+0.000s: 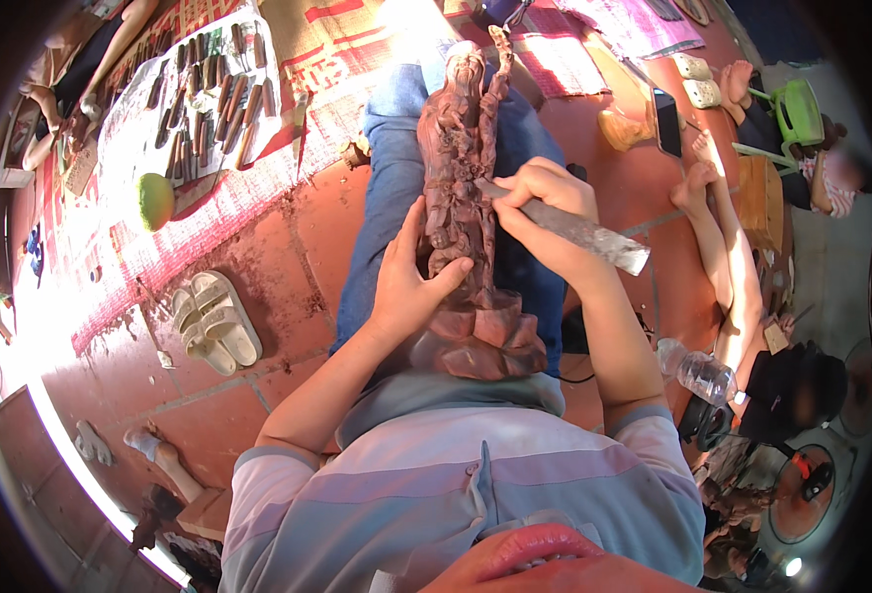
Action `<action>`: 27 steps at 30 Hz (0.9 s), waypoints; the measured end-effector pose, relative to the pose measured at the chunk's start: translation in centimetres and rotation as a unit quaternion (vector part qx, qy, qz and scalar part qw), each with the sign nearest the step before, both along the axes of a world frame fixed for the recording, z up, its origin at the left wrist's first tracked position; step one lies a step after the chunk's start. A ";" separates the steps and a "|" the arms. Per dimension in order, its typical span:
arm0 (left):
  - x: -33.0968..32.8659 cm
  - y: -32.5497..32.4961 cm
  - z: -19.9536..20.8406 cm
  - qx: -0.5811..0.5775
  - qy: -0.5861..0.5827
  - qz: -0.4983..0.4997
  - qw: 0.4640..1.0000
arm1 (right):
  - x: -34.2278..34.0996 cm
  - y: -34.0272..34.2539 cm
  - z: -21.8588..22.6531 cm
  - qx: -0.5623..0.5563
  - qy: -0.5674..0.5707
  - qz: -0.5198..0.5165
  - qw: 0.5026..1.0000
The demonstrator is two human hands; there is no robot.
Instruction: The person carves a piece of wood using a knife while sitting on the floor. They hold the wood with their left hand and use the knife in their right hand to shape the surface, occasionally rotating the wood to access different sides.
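Tiled floor (322,212), carved statue (453,124), lower half against left grip (408,282)

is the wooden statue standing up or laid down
Laid down, it appears: the statue stretches along the legs, its wide base near the belly and its carved head pointing away, with the left hand on it.

1 carved fig. (453,128), 2 sandals (221,324), 1 blk. phone (666,124)
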State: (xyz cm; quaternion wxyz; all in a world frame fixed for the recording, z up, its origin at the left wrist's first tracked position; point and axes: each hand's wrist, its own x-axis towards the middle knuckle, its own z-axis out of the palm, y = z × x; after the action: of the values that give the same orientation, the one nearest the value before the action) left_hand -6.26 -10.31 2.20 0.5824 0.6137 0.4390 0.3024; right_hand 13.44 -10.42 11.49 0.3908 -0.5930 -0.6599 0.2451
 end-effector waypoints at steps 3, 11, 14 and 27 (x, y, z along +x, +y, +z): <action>-0.2 0.2 0.1 0.000 -0.002 -0.004 1.000 | -0.2 0.4 -0.5 0.005 0.013 0.000 1.000; -0.1 0.0 0.3 -0.006 0.011 -0.002 1.000 | 0.1 -0.1 -0.8 0.013 0.027 -0.020 0.999; -0.1 0.1 0.1 -0.008 0.016 -0.001 1.000 | 0.4 -0.5 -1.3 0.046 0.033 -0.038 0.998; -0.3 0.1 0.3 -0.011 0.017 -0.001 1.000 | -1.6 -1.7 -3.4 0.121 0.018 -0.124 0.985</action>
State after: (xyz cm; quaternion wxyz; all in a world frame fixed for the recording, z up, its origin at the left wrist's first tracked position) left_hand -6.51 -10.25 2.48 0.5823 0.6125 0.4513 0.2865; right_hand 11.89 -12.14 8.04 0.4988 -0.6142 -0.5989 0.1233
